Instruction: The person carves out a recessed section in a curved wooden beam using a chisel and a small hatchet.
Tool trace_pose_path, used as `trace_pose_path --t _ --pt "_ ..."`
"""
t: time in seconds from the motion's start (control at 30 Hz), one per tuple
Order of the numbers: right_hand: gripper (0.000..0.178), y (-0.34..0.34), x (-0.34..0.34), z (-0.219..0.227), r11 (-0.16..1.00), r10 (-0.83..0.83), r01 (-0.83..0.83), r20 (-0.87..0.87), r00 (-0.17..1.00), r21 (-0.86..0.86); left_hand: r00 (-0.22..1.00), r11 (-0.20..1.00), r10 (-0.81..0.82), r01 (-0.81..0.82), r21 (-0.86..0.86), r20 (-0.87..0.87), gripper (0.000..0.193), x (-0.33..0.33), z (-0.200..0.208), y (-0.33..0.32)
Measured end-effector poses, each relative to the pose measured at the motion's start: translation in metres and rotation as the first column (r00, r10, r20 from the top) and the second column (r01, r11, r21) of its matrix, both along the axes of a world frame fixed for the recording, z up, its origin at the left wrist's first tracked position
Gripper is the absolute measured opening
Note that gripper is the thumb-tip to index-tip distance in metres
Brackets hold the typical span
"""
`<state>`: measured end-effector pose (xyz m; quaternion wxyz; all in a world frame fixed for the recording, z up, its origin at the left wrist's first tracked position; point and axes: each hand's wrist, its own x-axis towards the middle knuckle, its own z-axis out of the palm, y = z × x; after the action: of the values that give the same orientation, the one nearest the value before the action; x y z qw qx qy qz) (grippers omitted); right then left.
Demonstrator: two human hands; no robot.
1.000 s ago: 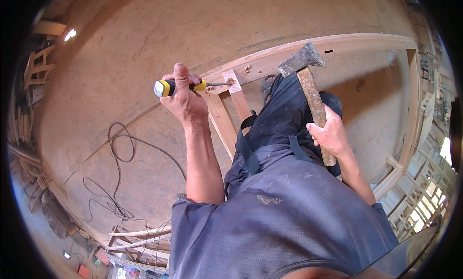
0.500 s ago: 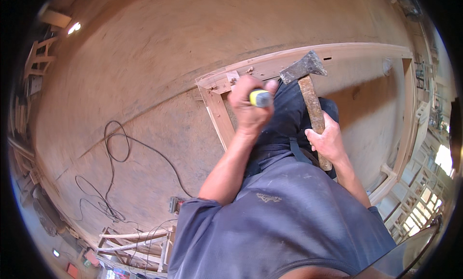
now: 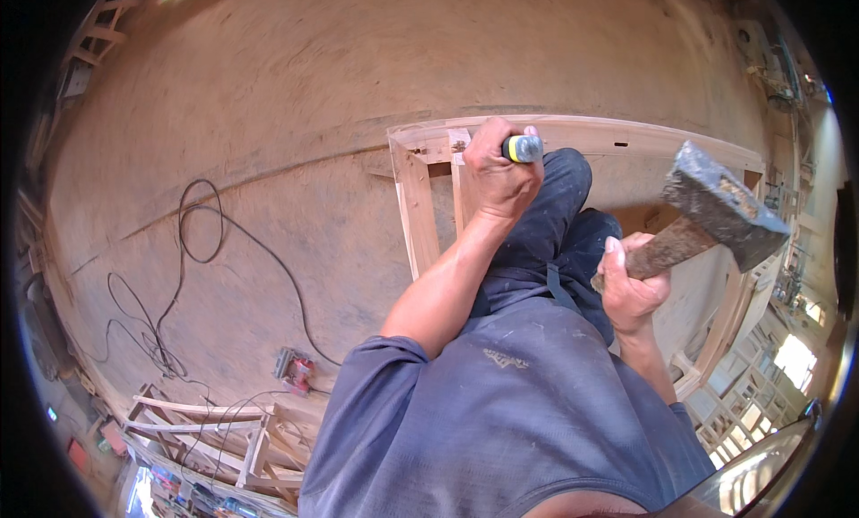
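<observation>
Left hand [image 3: 497, 171] fisted around chisel [image 3: 522, 148], yellow-and-grey handle end showing, set against the top rail of wooden frame [image 3: 417, 205] lying on the floor. Right hand [image 3: 630, 285] clenched on hammer [image 3: 716, 209], head raised beside the knee.

You have no package, label, sign or screen that can be made out anywhere in your view. The small emblem [image 3: 506, 360] on the chest of your blue shirt is the nearest thing to a marking: a short, pale, horizontal patch on the fabric, too small to resolve further. Along the lower left rim you have a few small bright red and green-blue patches [image 3: 89, 446] beside the stacked wooden frames; they are too blurred to tell whether any is a package or a display.
</observation>
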<state>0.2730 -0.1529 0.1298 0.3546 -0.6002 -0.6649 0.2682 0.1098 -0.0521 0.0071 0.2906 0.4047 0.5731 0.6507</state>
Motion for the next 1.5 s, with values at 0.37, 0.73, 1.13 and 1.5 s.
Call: trace_pose_path --t 0.37,0.73,1.13,1.5 --pt "0.02 0.026 -0.028 0.04 0.999 -0.039 0.042 0.127 0.991 -0.024 0.999 0.999 -0.043 0.043 -0.002 -0.027 0.017 -0.013 -0.003 0.013" --pt "0.026 0.029 -0.011 0.013 0.981 0.173 -0.122 0.412 0.895 -0.148 0.989 0.987 -0.148 0.149 -0.063 0.012 0.014 -0.015 -0.013 0.005" --pt "0.029 -0.058 0.049 -0.033 0.619 -0.392 0.337 0.093 0.915 -0.709 0.98 0.971 -0.192 0.181 -0.153 -0.059 0.012 -0.147 0.081 -0.014" --pt "0.037 -0.034 0.102 -0.067 0.479 -0.501 0.206 -0.073 0.863 -0.853 0.806 0.415 -0.236 0.589 -0.694 0.543 0.031 -0.067 -0.116 -0.076"
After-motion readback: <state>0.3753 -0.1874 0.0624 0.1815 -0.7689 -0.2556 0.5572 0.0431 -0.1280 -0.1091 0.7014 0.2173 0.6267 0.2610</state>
